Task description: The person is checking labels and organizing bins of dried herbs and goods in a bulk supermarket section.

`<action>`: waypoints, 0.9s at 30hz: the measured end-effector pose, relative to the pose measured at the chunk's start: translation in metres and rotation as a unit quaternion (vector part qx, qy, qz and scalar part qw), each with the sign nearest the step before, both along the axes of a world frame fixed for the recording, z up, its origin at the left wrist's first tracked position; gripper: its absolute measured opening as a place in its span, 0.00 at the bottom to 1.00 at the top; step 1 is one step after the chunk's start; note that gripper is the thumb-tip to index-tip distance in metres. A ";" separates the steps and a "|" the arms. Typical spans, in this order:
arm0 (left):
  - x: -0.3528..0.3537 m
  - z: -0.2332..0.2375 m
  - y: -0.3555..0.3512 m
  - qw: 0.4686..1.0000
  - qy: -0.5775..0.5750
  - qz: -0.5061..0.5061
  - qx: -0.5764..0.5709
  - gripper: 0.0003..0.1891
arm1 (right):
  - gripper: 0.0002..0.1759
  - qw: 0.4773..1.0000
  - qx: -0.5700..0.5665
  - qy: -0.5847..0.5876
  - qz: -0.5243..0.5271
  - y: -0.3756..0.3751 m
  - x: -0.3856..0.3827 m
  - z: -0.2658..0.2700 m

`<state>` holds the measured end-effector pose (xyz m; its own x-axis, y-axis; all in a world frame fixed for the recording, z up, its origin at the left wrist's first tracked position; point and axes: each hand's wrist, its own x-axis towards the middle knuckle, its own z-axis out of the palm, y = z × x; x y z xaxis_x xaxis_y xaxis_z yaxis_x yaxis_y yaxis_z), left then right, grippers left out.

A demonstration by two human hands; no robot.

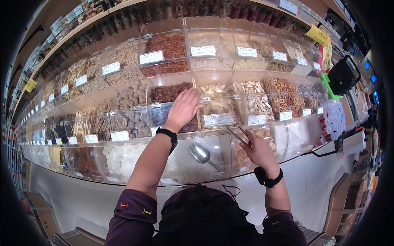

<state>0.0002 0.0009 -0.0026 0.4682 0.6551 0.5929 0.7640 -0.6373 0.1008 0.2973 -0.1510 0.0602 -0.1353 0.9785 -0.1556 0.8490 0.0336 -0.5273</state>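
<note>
My left hand (185, 107) lies with its fingers stretched out on the clear front of a bin of dark red-brown dried goods (167, 92), close to the divider. Just right of it is a bin of pale dried slices (219, 91) with a price label (218, 119) on its front. My right hand (259, 151) is closed around metal tongs (235, 133), whose arms point up and left toward that label. Below the right hand sits a lower bin of light brown dried pieces (242, 156). Whether the tongs hold anything cannot be made out.
A metal scoop (199, 152) rests in a lower bin of white crystals (123, 158). Tiers of clear bins rise ahead, including dried mushrooms (131, 97) and white slices (255, 95). A black device (344, 77) and a roll of plastic bags (353, 143) are at the right.
</note>
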 end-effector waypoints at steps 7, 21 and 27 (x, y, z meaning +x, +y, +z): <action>0.000 0.000 0.001 1.000 0.009 -0.002 -0.004 0.25 | 0.29 0.990 0.015 -0.138 0.013 0.018 -0.003 -0.008; -0.001 -0.002 0.003 1.000 0.005 -0.005 0.009 0.25 | 0.15 0.984 0.087 -0.155 0.015 0.053 -0.026 -0.067; -0.001 -0.001 0.001 1.000 0.001 -0.006 0.012 0.26 | 0.14 0.981 0.110 -0.159 -0.033 0.047 -0.023 -0.059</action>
